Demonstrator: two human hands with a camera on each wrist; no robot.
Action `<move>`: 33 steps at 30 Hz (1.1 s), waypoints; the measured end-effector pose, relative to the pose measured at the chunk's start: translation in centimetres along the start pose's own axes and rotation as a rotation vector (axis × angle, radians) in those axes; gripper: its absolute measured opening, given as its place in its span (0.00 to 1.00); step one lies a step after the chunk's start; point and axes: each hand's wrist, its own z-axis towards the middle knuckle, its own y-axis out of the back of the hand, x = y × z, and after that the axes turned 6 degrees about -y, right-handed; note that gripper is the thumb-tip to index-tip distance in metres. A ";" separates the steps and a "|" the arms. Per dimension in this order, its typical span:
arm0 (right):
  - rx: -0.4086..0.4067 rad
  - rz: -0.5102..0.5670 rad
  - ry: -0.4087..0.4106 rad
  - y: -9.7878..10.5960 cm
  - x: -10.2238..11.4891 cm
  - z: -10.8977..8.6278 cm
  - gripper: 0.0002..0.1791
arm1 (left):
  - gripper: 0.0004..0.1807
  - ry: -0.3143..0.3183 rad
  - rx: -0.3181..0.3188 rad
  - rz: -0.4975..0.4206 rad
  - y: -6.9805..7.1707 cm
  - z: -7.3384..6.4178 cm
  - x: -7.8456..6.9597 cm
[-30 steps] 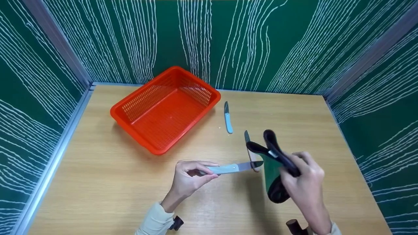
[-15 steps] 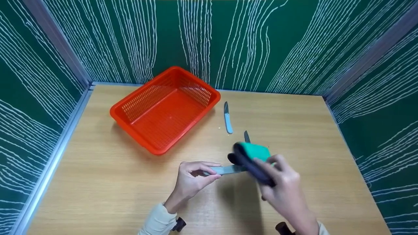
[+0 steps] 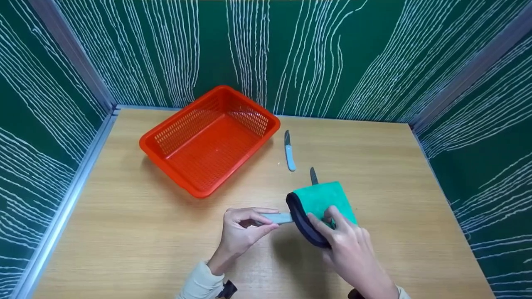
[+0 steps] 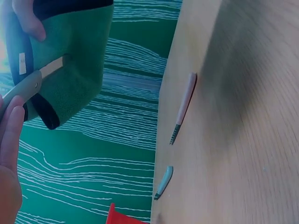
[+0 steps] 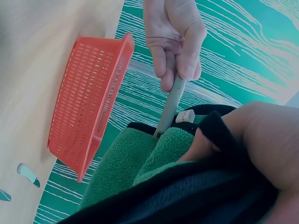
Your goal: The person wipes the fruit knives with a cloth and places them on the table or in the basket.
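Observation:
My left hand (image 3: 241,233) pinches the light blue-grey handle of a knife (image 3: 280,218) between thumb and fingers, above the table. Its blade points right, into a folded green cloth (image 3: 326,197) with black edging. In the left wrist view part of the blade shows against the green fabric. With thumb and fingers, my right hand (image 3: 353,253) grips the cloth around the blade. In the right wrist view the handle comes out of the folds towards the left hand. Beyond the cloth lies a second knife (image 4: 186,100) with a pinkish handle, partly covered in the head view.
A blue-handled knife (image 3: 290,158) lies farther back on the table (image 3: 124,232). To its left stands a red plastic basket (image 3: 208,149) with perforated walls. Green panels (image 3: 282,50) with white wavy lines enclose the back and sides.
My right hand has moved left with the cloth, which now surrounds the knife's blade; a second ago the blade was bare. The left hand has stayed nearly still.

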 end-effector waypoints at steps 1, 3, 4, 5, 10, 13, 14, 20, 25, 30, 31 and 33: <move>0.001 -0.005 -0.003 0.1 0.0 0.0 0.30 | 0.08 0.000 0.001 -0.002 0.1 -0.1 0.2; 0.003 -0.010 -0.008 0.2 -0.2 -0.1 0.31 | 0.09 0.002 0.003 0.000 0.3 -0.3 0.6; 0.004 -0.010 -0.013 0.3 -0.3 -0.1 0.31 | 0.09 0.007 0.003 -0.001 0.5 -0.4 0.9; 0.007 -0.009 -0.019 0.4 -0.4 -0.2 0.31 | 0.10 0.009 0.004 -0.003 0.6 -0.6 1.1; 0.018 -0.007 -0.064 0.9 -1.0 -0.3 0.31 | 0.10 0.002 0.005 -0.023 1.1 -0.9 1.8; 0.012 -0.004 -0.100 1.2 -1.5 -0.4 0.30 | 0.11 -0.010 0.003 -0.024 1.3 -0.9 1.8; 0.009 -0.001 -0.117 1.2 -1.7 -0.4 0.30 | 0.11 -0.012 0.002 -0.021 1.4 -0.9 1.8; -0.078 0.060 -0.197 1.8 -2.8 -0.6 0.27 | 0.09 -0.003 0.005 0.014 1.4 -0.5 0.9; -0.162 0.117 -0.263 2.6 -3.4 -0.4 0.20 | 0.07 0.018 0.023 0.024 1.1 0.0 -0.4; -0.257 0.167 -0.310 3.3 -3.3 0.3 0.18 | 0.06 0.049 0.050 0.035 0.8 -0.2 -0.5; -0.275 0.174 -0.310 3.4 -3.2 0.4 0.19 | 0.06 0.065 0.053 0.037 0.7 -0.2 -0.5; -0.289 0.178 -0.304 3.5 -2.9 0.7 0.20 | 0.06 0.081 0.057 0.044 0.4 -0.3 -0.4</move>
